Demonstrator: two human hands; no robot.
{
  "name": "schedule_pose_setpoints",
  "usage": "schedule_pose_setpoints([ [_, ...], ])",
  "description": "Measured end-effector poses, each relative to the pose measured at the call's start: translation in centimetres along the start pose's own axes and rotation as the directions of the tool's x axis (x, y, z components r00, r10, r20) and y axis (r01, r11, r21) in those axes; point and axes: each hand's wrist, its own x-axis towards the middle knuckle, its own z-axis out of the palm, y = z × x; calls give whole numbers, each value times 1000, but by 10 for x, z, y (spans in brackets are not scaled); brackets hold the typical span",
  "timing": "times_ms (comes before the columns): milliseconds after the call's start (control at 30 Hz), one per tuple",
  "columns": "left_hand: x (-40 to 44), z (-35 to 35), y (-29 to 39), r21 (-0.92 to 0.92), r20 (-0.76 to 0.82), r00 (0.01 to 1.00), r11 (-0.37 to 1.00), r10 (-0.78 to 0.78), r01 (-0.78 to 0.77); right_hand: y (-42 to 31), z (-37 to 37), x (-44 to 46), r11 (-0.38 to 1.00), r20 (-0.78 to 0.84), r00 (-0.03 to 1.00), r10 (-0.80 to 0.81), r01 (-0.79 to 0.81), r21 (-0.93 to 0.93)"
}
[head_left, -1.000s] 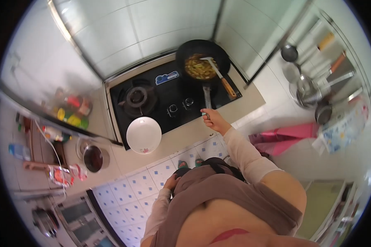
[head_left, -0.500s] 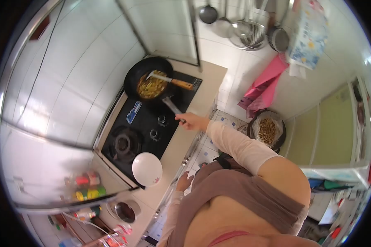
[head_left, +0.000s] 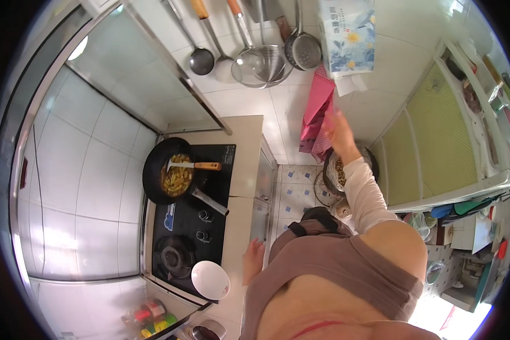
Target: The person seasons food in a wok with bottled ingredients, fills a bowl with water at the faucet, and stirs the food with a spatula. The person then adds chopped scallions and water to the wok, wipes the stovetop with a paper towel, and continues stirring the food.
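Observation:
My right hand (head_left: 339,136) is raised in front of a pink cloth (head_left: 317,113) hanging on the wall, just below a tissue pack (head_left: 349,37). Its fingers are stretched out and slightly blurred; whether they touch the cloth I cannot tell. My left hand (head_left: 254,258) hovers by the counter's front edge with fingers loosely apart and nothing in them. On the stove (head_left: 224,170) sits a black wok (head_left: 153,170) with chopped food (head_left: 177,180) inside. A wooden-handled spatula (head_left: 207,166) rests across it. A white bowl (head_left: 211,280) stands by the other burner (head_left: 175,256).
Ladles and strainers (head_left: 260,65) hang on the tiled wall. A lined pot (head_left: 365,161) of small brownish pieces is on the floor below my right arm. A green-panelled cabinet (head_left: 430,130) stands at the right. Bottles (head_left: 150,314) are at the lower left.
My right hand has let go of the wok handle and moved right and up to the pink cloth. The view has turned toward the wall. The wok and spatula stay on the stove.

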Motion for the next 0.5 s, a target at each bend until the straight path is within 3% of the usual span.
schedule_pose_setpoints([
  [100,25,-9,65,-61,20,1000,998,-6,8,-63,21,11,987,2,988,-156,156,49],
  [200,54,-7,82,8,-3,981,981,196,-196,-78,14,51,971,-98,967,-234,238,32],
  [300,66,-1,104,-32,-11,980,980,199,-199,-68,7,62,954,-131,946,-296,300,16],
  [367,66,6,110,-34,-10,980,979,199,-199,-49,-15,46,954,-263,919,-295,267,-135],
  [400,66,8,111,-36,-8,980,980,198,-198,-32,-51,48,922,-270,911,-311,220,-319],
  [500,62,13,94,-50,-12,980,979,198,-198,-28,-99,11,599,-259,917,-303,-28,-800],
])
